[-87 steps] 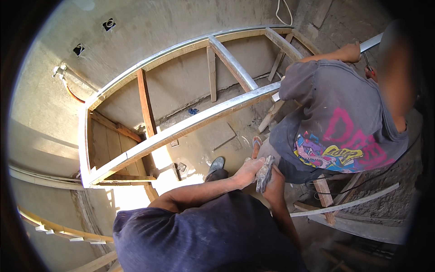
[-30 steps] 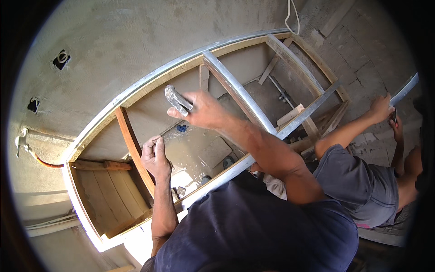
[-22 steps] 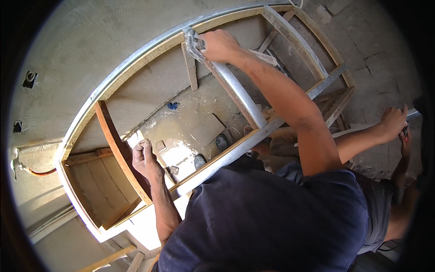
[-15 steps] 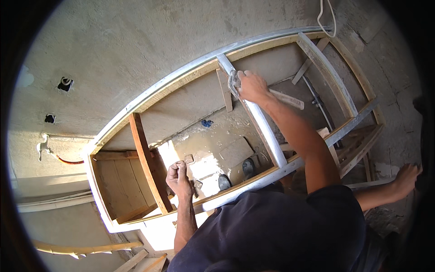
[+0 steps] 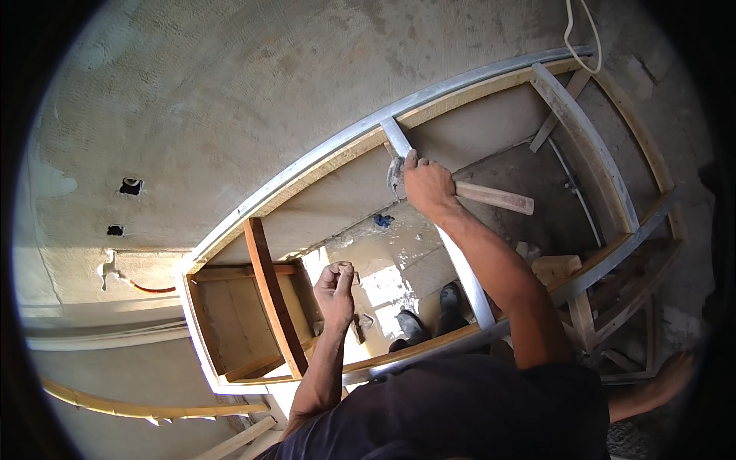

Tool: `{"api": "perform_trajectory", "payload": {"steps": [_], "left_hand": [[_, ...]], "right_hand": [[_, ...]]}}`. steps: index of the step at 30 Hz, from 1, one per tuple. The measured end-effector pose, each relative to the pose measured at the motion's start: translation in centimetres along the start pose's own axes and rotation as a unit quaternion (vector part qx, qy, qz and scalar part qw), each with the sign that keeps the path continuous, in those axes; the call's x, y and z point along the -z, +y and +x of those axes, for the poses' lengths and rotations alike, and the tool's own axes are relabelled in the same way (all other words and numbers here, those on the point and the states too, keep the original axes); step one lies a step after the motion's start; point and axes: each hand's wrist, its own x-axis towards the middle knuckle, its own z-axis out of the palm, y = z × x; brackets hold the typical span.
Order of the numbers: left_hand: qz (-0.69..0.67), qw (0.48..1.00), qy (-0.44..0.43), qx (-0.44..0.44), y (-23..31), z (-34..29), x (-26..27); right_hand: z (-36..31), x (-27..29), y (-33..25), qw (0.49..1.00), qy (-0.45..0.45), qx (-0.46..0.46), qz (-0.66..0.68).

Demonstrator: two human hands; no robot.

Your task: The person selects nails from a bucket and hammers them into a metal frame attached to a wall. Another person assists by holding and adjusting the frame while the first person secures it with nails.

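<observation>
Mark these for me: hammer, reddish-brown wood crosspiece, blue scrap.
Hammer (image 5: 495, 197): head view, on the pale handle.
Reddish-brown wood crosspiece (image 5: 273, 293): head view, about midway along its length.
Blue scrap (image 5: 382, 220): head view, middle of the crumpled piece.

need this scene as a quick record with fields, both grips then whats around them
right-hand grip: closed on a wooden-handled claw hammer, close to its head
left-hand grip: pinched closed, contents unclear
under right-hand grip: metal-faced crosspiece, contact unclear
frame: timber with metal strips, reddish-brown wooden crosspiece toward the left
floor: blue scrap
wall: tap with orange hose
co-worker: one hand, lower right
</observation>
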Motion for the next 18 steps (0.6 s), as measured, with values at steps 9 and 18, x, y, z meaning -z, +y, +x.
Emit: {"api": "perform_trajectory", "payload": {"steps": [9,18], "left_hand": [[0.013,0.994,-0.072,-0.08,2.7,6.9,-6.5],[0.062,0.988,-0.079,-0.118,4.9,20.3,-12.3]], "right_hand": [[-0.1,0.1,0.4,1.0,0.006,0.022,0.007],[0.0,0.3,0.8,0.999,-0.008,0.026,0.024]]}}
